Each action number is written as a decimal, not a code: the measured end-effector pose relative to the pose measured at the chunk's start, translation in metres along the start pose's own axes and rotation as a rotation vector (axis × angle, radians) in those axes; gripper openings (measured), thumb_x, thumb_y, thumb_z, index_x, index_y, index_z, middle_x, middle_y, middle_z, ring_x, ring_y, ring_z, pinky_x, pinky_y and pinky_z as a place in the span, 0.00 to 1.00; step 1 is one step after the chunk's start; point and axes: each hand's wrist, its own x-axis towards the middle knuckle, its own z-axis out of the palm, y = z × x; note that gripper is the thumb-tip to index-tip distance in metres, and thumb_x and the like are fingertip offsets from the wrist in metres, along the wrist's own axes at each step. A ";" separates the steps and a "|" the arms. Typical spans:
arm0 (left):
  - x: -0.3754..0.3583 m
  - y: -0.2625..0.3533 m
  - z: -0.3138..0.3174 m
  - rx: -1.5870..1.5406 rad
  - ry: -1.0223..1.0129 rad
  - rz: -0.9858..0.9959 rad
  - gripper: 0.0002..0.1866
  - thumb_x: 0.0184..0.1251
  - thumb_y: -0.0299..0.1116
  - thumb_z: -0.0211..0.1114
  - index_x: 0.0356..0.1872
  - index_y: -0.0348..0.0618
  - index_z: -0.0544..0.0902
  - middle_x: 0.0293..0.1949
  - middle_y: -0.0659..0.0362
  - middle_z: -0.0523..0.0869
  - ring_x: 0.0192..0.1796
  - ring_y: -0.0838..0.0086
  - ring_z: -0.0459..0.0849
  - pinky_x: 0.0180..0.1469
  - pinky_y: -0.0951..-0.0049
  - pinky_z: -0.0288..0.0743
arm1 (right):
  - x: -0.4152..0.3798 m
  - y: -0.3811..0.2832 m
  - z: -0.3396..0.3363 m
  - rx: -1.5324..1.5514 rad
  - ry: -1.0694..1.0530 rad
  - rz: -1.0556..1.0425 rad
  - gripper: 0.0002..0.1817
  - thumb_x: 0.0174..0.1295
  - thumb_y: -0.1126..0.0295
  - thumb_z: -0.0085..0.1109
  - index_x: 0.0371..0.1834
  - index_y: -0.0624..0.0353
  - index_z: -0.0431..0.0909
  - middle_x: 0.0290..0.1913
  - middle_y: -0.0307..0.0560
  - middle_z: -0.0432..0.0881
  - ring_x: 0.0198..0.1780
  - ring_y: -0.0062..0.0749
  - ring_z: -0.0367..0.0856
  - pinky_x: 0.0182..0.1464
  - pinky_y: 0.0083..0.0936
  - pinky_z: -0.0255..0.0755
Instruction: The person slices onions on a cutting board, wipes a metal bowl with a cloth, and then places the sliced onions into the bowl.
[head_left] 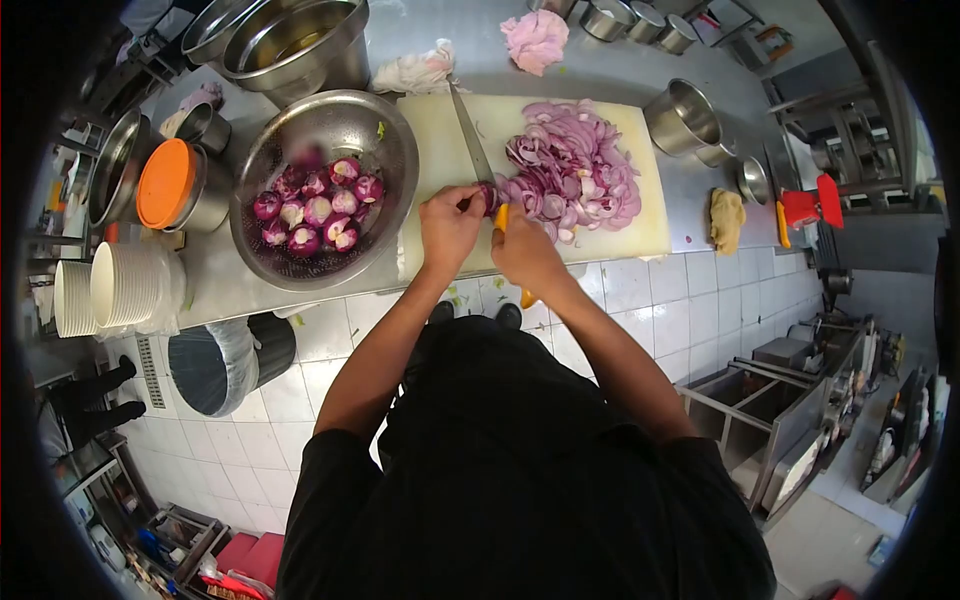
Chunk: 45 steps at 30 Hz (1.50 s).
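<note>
My left hand (450, 228) is closed on a red onion piece (488, 198) at the near middle of the white cutting board (430, 150). Wrapped round the yellow handle of a long knife (467, 130) is my right hand (528, 250). The blade points away from me and lies right against the onion. A heap of sliced red onion (575, 165) covers the right part of the board. To the left, a perforated metal colander (385, 240) holds several peeled red onions (318, 210).
Steel pots (300, 60) stand at the back left, near an orange lid (165, 183). Stacked white bowls (125, 285) sit at the left edge. On the right are a steel pot (683, 118) and a yellow cloth (727, 220). A lined bin (215, 365) stands below the counter.
</note>
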 end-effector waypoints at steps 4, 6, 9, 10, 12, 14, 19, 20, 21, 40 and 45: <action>0.001 -0.004 0.000 0.032 0.005 0.063 0.09 0.63 0.28 0.71 0.41 0.35 0.91 0.28 0.52 0.91 0.29 0.76 0.87 0.37 0.75 0.79 | 0.002 -0.031 -0.044 0.064 -0.123 0.102 0.18 0.67 0.71 0.50 0.52 0.77 0.66 0.35 0.75 0.84 0.34 0.64 0.87 0.42 0.52 0.80; 0.001 -0.001 -0.002 0.021 0.000 0.050 0.09 0.63 0.28 0.71 0.41 0.34 0.91 0.28 0.51 0.91 0.29 0.75 0.87 0.37 0.74 0.80 | -0.011 -0.049 -0.064 0.091 -0.201 0.166 0.18 0.68 0.72 0.48 0.53 0.78 0.67 0.31 0.71 0.85 0.24 0.56 0.86 0.35 0.46 0.81; -0.001 -0.001 0.000 -0.016 0.005 0.037 0.09 0.63 0.28 0.71 0.41 0.34 0.91 0.28 0.51 0.90 0.29 0.75 0.87 0.37 0.74 0.79 | -0.032 -0.056 -0.067 0.006 -0.221 0.213 0.20 0.71 0.70 0.48 0.59 0.75 0.64 0.33 0.66 0.85 0.21 0.45 0.85 0.26 0.40 0.79; -0.001 0.000 -0.001 -0.028 0.009 0.037 0.09 0.63 0.28 0.71 0.41 0.34 0.91 0.28 0.51 0.90 0.29 0.75 0.87 0.37 0.74 0.79 | -0.036 -0.055 -0.066 -0.004 -0.221 0.209 0.19 0.71 0.70 0.48 0.58 0.75 0.64 0.33 0.67 0.85 0.21 0.46 0.85 0.26 0.40 0.79; 0.000 0.002 -0.002 -0.009 0.010 0.021 0.09 0.62 0.28 0.71 0.40 0.33 0.90 0.28 0.51 0.90 0.28 0.75 0.86 0.37 0.74 0.79 | -0.039 -0.052 -0.064 -0.023 -0.218 0.201 0.19 0.71 0.70 0.48 0.57 0.75 0.64 0.33 0.67 0.85 0.21 0.46 0.85 0.26 0.41 0.80; -0.001 0.003 -0.001 -0.001 0.005 0.010 0.09 0.62 0.28 0.71 0.39 0.33 0.90 0.29 0.50 0.90 0.28 0.72 0.87 0.37 0.73 0.80 | -0.040 -0.049 -0.058 -0.011 -0.201 0.189 0.18 0.71 0.71 0.48 0.56 0.74 0.64 0.32 0.68 0.85 0.21 0.47 0.85 0.26 0.41 0.80; 0.001 0.004 -0.002 0.024 0.001 0.005 0.10 0.63 0.30 0.72 0.40 0.33 0.90 0.27 0.51 0.90 0.27 0.76 0.86 0.36 0.74 0.80 | -0.024 -0.026 -0.022 -0.014 -0.103 0.103 0.22 0.68 0.70 0.50 0.58 0.78 0.63 0.38 0.79 0.83 0.44 0.68 0.86 0.50 0.56 0.78; 0.001 0.004 -0.001 0.016 -0.001 -0.005 0.10 0.63 0.29 0.72 0.40 0.33 0.90 0.27 0.51 0.90 0.27 0.76 0.86 0.36 0.74 0.80 | -0.016 -0.016 -0.009 -0.023 -0.051 0.053 0.21 0.68 0.70 0.50 0.57 0.78 0.64 0.38 0.79 0.83 0.46 0.69 0.85 0.52 0.57 0.77; 0.000 0.004 -0.001 0.009 -0.002 -0.014 0.10 0.63 0.29 0.72 0.40 0.33 0.90 0.27 0.51 0.91 0.27 0.76 0.86 0.36 0.74 0.80 | -0.011 -0.015 -0.006 -0.031 0.001 0.003 0.21 0.68 0.70 0.50 0.56 0.78 0.64 0.39 0.79 0.83 0.48 0.70 0.84 0.53 0.58 0.76; 0.000 0.000 -0.001 0.020 -0.008 -0.010 0.09 0.62 0.30 0.70 0.39 0.35 0.91 0.30 0.48 0.90 0.27 0.66 0.88 0.36 0.69 0.80 | -0.029 -0.038 -0.036 -0.004 -0.109 0.111 0.17 0.70 0.70 0.48 0.53 0.75 0.67 0.30 0.68 0.84 0.21 0.49 0.85 0.27 0.42 0.80; 0.000 -0.001 0.000 -0.009 -0.010 -0.019 0.10 0.61 0.30 0.70 0.39 0.35 0.91 0.30 0.48 0.90 0.28 0.63 0.88 0.38 0.68 0.81 | -0.002 0.005 0.017 -0.106 0.252 -0.203 0.15 0.69 0.71 0.49 0.51 0.73 0.67 0.30 0.70 0.84 0.21 0.51 0.85 0.27 0.45 0.79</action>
